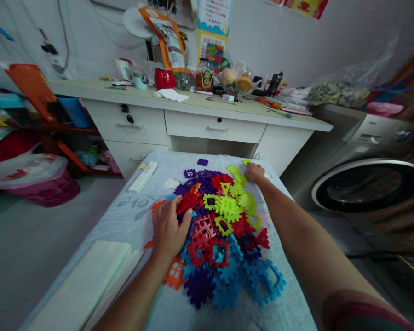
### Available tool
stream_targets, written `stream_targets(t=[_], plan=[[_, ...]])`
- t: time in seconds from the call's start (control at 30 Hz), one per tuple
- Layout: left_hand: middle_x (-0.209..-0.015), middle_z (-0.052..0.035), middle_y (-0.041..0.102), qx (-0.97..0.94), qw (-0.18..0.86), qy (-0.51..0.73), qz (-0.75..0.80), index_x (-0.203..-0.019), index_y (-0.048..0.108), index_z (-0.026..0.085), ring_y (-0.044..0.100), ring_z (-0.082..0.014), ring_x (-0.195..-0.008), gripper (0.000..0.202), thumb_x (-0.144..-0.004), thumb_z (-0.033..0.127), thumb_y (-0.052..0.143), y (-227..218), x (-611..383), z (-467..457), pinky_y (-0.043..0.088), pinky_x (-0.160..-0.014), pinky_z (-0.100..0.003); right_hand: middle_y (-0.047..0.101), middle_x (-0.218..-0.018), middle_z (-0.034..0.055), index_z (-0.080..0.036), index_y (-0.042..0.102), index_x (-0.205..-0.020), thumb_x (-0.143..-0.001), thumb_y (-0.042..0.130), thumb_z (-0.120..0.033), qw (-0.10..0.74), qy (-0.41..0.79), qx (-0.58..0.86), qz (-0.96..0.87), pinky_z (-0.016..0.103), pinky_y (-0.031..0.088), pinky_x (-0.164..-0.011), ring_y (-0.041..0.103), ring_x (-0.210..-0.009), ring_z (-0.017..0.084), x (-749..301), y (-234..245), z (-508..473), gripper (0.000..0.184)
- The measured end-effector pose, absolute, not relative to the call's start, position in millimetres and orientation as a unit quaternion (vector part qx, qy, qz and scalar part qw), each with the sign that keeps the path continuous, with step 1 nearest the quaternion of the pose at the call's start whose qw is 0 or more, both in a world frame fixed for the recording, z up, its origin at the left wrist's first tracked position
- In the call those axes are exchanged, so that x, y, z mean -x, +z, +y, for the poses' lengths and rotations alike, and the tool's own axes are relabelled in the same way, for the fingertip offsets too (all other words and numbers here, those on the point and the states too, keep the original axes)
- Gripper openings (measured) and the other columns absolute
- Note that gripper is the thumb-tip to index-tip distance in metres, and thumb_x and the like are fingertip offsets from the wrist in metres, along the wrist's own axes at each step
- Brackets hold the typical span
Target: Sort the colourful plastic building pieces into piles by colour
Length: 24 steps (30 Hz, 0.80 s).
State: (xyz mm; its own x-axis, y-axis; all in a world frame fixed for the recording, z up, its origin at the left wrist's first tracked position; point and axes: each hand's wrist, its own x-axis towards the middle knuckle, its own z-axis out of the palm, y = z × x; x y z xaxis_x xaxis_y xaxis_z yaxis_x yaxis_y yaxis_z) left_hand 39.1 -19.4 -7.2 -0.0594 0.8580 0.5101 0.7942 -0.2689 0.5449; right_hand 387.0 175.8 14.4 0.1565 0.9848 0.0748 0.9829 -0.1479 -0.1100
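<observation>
While your left hand (167,227) rests fingers-apart on the multicoloured plastic tile heap (224,248), your right hand (254,173), fingers bunched, touches a lime-green plastic tile (245,162) just beyond them.

No text reads clearly from here. White-and-yellow paper poster (214,23) on the wall: coloured characters, too small to make out. Orange plastic bag (165,34): print blurred. Pale table cloth (138,204): grey script, illegible.
</observation>
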Motion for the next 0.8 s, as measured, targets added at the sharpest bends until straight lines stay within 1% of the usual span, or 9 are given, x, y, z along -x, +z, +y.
stream_targets(t=[0.13,0.23,0.33,0.4,0.47,0.53,0.6,0.7,0.8], plan=[[-0.122,-0.0122,0.066,-0.686,0.035,0.408,0.602,-0.127,0.054,0.019,0.056,-0.0304,-0.116,0.044,-0.093,0.045,0.049,-7.2,-39.8,-19.6,0.038,-0.105,-0.050,0.064,-0.123,0.0189,-0.018,0.068,-0.115,-0.084,0.053,-0.025,0.051,-0.007,0.745,-0.666,0.052,0.036,-0.100,0.053,-0.118,0.037,-380.2,21.1,159.9,0.035],[-0.121,-0.0128,0.066,-0.687,0.034,0.405,0.602,-0.126,0.055,0.018,0.057,-0.0310,-0.114,0.044,-0.092,0.045,0.048,-6.3,-40.4,-19.7,0.038,-0.104,-0.050,0.072,-0.097,0.0124,-0.018,0.071,-0.090,-0.077,0.059,-0.025,0.063,0.036,0.729,-0.681,0.042,0.042,-0.088,0.061,-0.097,0.029,-374.3,25.8,141.2,0.019],[-0.122,-0.0123,0.066,-0.686,0.035,0.403,0.605,-0.126,0.055,0.019,0.056,-0.0312,-0.116,0.044,-0.092,0.046,0.048,-5.4,-40.9,-20.2,0.038,-0.104,-0.050,0.069,-0.078,0.0041,-0.018,0.070,-0.081,-0.075,0.056,-0.031,0.165,0.164,0.662,-0.713,0.032,0.045,-0.075,0.061,-0.079,0.021,-369.0,32.5,122.5,0.019],[-0.123,-0.0121,0.066,-0.686,0.034,0.401,0.606,-0.127,0.054,0.019,0.056,-0.0314,-0.116,0.044,-0.092,0.045,0.048,-4.9,-41.1,-20.4,0.038,-0.104,-0.050,0.067,-0.073,0.0019,-0.018,0.069,-0.076,-0.077,0.053,-0.037,0.244,0.260,0.585,-0.729,0.030,0.047,-0.072,0.060,-0.075,0.019,-363.5,38.2,116.3,0.025],[-0.123,-0.0121,0.066,-0.687,0.032,0.400,0.606,-0.127,0.054,0.019,0.056,-0.0315,-0.116,0.044,-0.092,0.045,0.048,-4.8,-41.0,-20.5,0.038,-0.104,-0.050,0.067,-0.075,0.0028,-0.018,0.068,-0.074,-0.081,0.050,-0.044,0.288,0.286,0.554,-0.727,0.031,0.048,-0.075,0.061,-0.078,0.020,-355.3,42.6,118.7,0.033],[-0.123,-0.0121,0.066,-0.687,0.031,0.402,0.604,-0.127,0.054,0.019,0.056,-0.0314,-0.116,0.043,-0.093,0.045,0.048,-5.2,-40.7,-20.4,0.038,-0.104,-0.050,0.070,-0.085,0.0062,-0.017,0.070,-0.078,-0.084,0.049,-0.047,0.287,0.227,0.593,-0.717,0.033,0.048,-0.082,0.063,-0.088,0.023,-344.9,43.4,129.1,0.037],[-0.123,-0.0121,0.066,-0.689,0.030,0.402,0.603,-0.127,0.054,0.019,0.056,-0.0312,-0.116,0.043,-0.093,0.044,0.049,-5.9,-40.3,-20.2,0.038,-0.105,-0.050,0.070,-0.108,0.0114,-0.015,0.071,-0.096,-0.085,0.053,-0.046,0.251,0.144,0.658,-0.695,0.036,0.045,-0.093,0.061,-0.107,0.027,-334.7,39.1,143.1,0.039],[-0.123,-0.0119,0.066,-0.689,0.030,0.402,0.602,-0.127,0.054,0.019,0.056,-0.0308,-0.115,0.043,-0.093,0.044,0.049,-5.8,-40.1,-20.3,0.038,-0.104,-0.049,0.057,-0.138,0.0165,-0.015,0.062,-0.126,-0.086,0.059,-0.050,0.185,0.111,0.715,-0.665,0.043,0.038,-0.105,0.050,-0.128,0.031,-323.9,26.4,158.6,0.053],[-0.121,-0.0112,0.066,-0.689,0.035,0.400,0.603,-0.124,0.056,0.019,0.057,-0.0304,-0.114,0.040,-0.093,0.043,0.048,-3.1,-40.8,-20.9,0.039,-0.102,-0.048,0.059,-0.135,0.0156,-0.017,0.061,-0.127,-0.085,0.062,-0.055,0.172,0.147,0.681,-0.696,0.045,0.041,-0.103,0.054,-0.124,0.031,-319.3,16.0,159.3,0.057]])
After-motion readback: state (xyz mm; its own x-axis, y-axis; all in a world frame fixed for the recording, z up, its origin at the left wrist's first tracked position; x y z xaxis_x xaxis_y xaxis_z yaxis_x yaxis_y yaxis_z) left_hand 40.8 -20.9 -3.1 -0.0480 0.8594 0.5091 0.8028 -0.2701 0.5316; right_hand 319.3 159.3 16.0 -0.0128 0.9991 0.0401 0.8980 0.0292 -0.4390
